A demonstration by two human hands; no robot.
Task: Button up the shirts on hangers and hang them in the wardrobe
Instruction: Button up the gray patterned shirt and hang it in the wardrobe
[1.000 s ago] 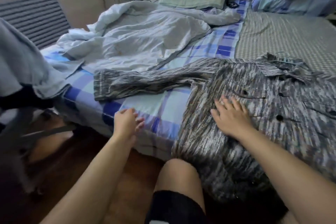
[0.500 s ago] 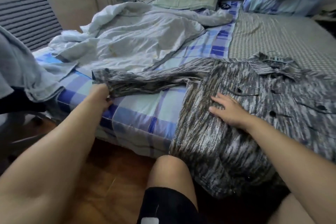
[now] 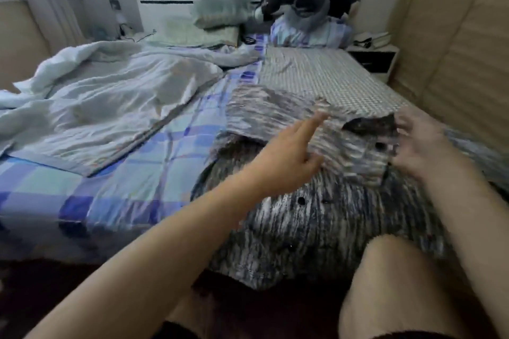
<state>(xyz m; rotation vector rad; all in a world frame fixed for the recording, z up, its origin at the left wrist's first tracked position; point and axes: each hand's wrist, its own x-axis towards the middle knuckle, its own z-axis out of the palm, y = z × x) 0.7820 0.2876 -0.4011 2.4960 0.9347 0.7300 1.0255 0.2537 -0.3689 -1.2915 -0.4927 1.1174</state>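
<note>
A grey-and-white streaked shirt (image 3: 316, 228) with dark buttons lies front up on the bed, its hem hanging over the near edge. Its left sleeve (image 3: 275, 115) is folded across the chest. My left hand (image 3: 292, 151) reaches over that sleeve with straight fingers, the thumb at the sleeve's edge. My right hand (image 3: 424, 146) is blurred, fingers spread, at the sleeve's end near a dark opening in the cloth. No hanger shows.
The bed (image 3: 137, 173) has a blue checked sheet and a crumpled white duvet (image 3: 110, 96) on the left. Pillows and a black cat (image 3: 311, 0) are at the headboard. Wooden wardrobe doors (image 3: 454, 63) line the right, beside a nightstand (image 3: 377, 58). My knee (image 3: 399, 270) is below.
My left hand took the sleeve's cuff at the left and brought the sleeve across onto the shirt's chest. My right hand moved up from the shirt's side toward the collar. The view swung right.
</note>
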